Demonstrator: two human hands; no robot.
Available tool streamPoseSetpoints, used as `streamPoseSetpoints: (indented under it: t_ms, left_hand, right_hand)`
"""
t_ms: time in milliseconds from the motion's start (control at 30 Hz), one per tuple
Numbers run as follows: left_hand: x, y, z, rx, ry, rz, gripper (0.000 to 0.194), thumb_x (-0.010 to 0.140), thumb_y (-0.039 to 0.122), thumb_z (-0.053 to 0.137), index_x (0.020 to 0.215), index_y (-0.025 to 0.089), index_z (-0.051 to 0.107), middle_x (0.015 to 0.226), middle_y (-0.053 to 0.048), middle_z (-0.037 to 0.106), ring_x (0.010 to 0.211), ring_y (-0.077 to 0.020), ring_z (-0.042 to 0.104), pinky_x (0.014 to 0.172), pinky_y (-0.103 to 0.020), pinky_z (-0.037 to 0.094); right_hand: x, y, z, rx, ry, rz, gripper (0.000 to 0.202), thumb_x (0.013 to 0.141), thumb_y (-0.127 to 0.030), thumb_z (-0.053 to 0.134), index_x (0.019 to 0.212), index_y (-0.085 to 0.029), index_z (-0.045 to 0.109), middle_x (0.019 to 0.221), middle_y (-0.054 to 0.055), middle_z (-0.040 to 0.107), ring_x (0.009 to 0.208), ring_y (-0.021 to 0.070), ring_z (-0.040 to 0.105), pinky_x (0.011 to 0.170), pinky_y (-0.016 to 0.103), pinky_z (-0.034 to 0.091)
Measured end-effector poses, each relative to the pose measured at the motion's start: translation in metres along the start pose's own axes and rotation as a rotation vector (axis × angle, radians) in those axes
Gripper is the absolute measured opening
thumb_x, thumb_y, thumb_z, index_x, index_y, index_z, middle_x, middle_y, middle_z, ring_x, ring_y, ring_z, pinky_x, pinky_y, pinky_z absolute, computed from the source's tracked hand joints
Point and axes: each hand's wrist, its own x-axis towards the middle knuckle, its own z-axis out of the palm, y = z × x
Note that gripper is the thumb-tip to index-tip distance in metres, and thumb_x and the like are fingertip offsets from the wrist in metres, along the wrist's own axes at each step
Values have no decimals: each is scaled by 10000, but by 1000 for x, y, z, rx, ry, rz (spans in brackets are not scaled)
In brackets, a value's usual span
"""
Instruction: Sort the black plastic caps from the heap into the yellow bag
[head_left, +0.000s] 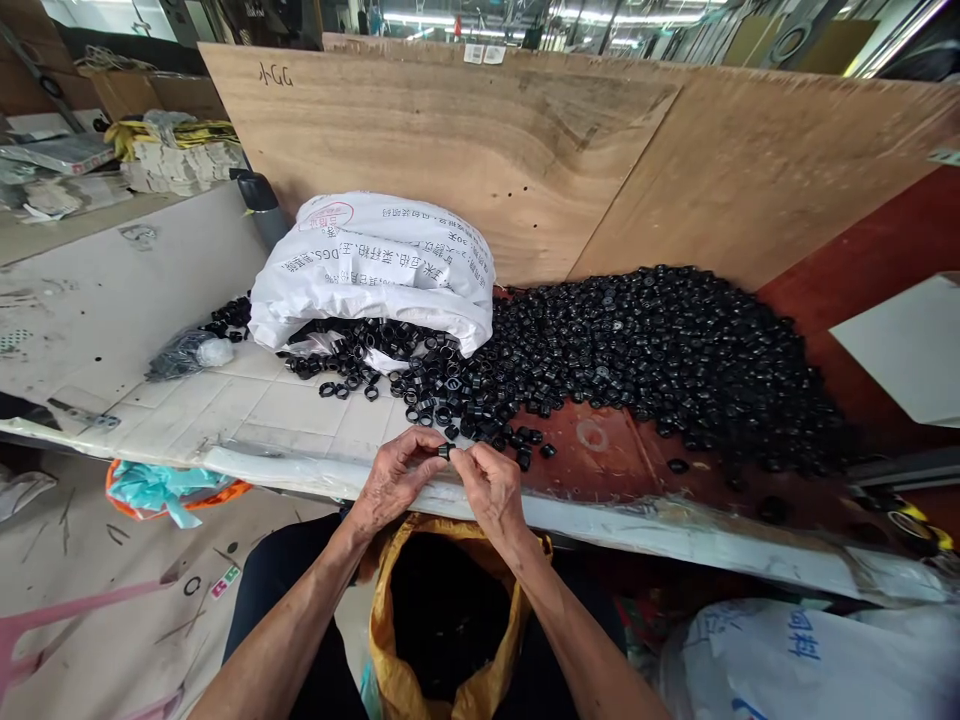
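Between the fingertips of my left hand (pixel 396 478) and my right hand (pixel 491 485) is a small black plastic ring-shaped part (pixel 445 451). Both hands are closed in a pinch on it, close together above the table's front edge. Just beyond them, loose black rings (pixel 427 405) spill out from under a white woven sack (pixel 375 265) with printed text. A large pile of small black parts (pixel 645 350) spreads to the right. Below my hands, an open yellow sack (pixel 386 620) stands between my knees; its inside looks dark.
A plywood board (pixel 450 140) walls off the table's back. A plastic bag of dark pieces (pixel 187 355) lies at left. On the floor are an orange-rimmed container with turquoise bags (pixel 165 485) and a pink stool (pixel 75 620). A white sack (pixel 795 660) stands at lower right.
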Motion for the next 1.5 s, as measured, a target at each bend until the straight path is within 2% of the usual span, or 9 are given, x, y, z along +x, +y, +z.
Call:
streamPoseSetpoints:
  t_ms: [67, 200, 333, 500, 800, 1000, 1167, 1333, 1500]
  left_hand:
    - [0, 0, 0, -13, 1, -6, 137, 956, 279, 734, 1066, 198, 720, 1109, -52, 674, 1014, -170, 653, 926, -273, 516]
    - [0, -1, 1, -54, 7, -12, 154, 942, 305, 754, 1039, 191, 719, 1078, -53, 672, 990, -174, 652, 909, -282, 522]
    - [2, 0, 0, -80, 13, -23, 192, 923, 331, 772, 1038, 184, 726, 1086, -64, 675, 996, -182, 649, 915, -290, 517]
    - [-6, 11, 1, -128, -40, -63, 206, 917, 358, 773, 1003, 179, 719, 1027, -55, 680, 955, -184, 655, 896, -295, 529]
    - [-72, 18, 17, -239, -78, -262, 236, 906, 385, 779, 1028, 194, 712, 962, -31, 706, 853, -167, 671, 806, -268, 544]
    - [-91, 14, 8, -249, -10, -225, 231, 896, 380, 787, 1039, 211, 722, 994, -34, 717, 910, -192, 691, 841, -290, 569]
    - [-100, 21, -5, -69, -36, -106, 179, 927, 366, 753, 1022, 213, 751, 1020, -50, 729, 965, -203, 688, 884, -292, 557]
    - [-106, 27, 0, -238, -53, -220, 219, 905, 390, 777, 1021, 212, 725, 965, -40, 729, 886, -196, 698, 818, -303, 590]
    - [-111, 23, 11, 93, -25, -4, 116, 953, 279, 711, 1065, 257, 726, 1047, -41, 746, 967, -209, 734, 859, -314, 615]
  right_hand:
    - [0, -1, 0, -25, 24, -16, 460, 1036, -377, 554, 615, -212, 469, 588, -34, 473, 554, 117, 440, 582, 263, 370]
    - [-1, -4, -1, 18, 20, -47, 204, 998, -357, 590, 901, -194, 666, 835, 27, 668, 715, 156, 601, 710, 279, 481]
    - [-1, -6, -3, -16, 36, -24, 330, 1012, -349, 574, 717, -206, 610, 656, -8, 578, 609, 144, 539, 643, 274, 451]
    - [-11, -14, -8, 48, -10, -71, 179, 980, -329, 591, 1031, -204, 709, 909, 46, 716, 789, 185, 655, 741, 288, 519]
    - [-70, -39, -13, 108, -87, 155, 169, 975, -328, 580, 932, -210, 692, 811, 21, 668, 690, 158, 638, 645, 252, 505]
    - [-84, -61, -10, 138, -143, 230, 175, 956, -341, 584, 1040, -216, 673, 724, -18, 618, 564, 136, 580, 560, 242, 456]
    - [-84, -73, -6, 181, -228, 429, 211, 968, -381, 543, 841, -219, 588, 639, -33, 568, 457, 123, 503, 462, 241, 382]
    - [-90, -77, -8, 81, -132, 142, 162, 968, -341, 561, 946, -230, 677, 816, 24, 649, 693, 173, 609, 640, 276, 484]
    - [-102, -71, -2, 340, -64, 535, 235, 922, -448, 634, 857, -222, 645, 582, -50, 484, 490, 124, 441, 483, 246, 349]
